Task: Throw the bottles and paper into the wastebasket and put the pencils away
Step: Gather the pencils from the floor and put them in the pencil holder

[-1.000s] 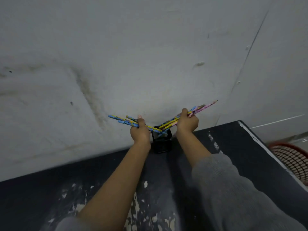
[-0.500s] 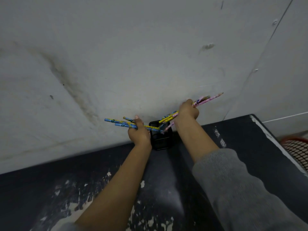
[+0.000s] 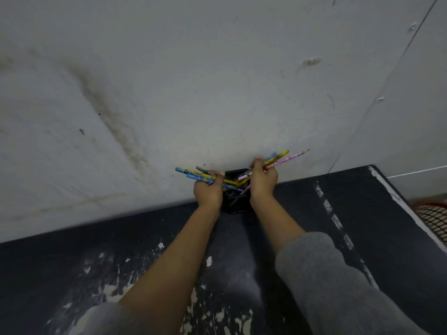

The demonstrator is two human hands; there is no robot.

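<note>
A black pencil holder (image 3: pixel 235 204) stands on the dark table against the wall. My left hand (image 3: pixel 208 191) grips a bunch of blue and yellow pencils (image 3: pixel 193 174) just left of the holder, their ends sticking out to the left. My right hand (image 3: pixel 263 180) grips a second bunch of yellow, blue and pink pencils (image 3: pixel 285 157) just right of it, slanting up to the right. The lower ends of both bunches cross over the holder's opening. No bottles or paper are in view.
The black table (image 3: pixel 362 213) has worn, chipped paint and a white right edge. A red mesh wastebasket (image 3: pixel 434 218) stands on the floor beyond that edge. A grey wall (image 3: pixel 217 81) rises right behind the holder.
My right hand has come down and closer to the holder with its pencils. The left hand has shifted in toward the holder, and both bunches' tips now meet over its opening.
</note>
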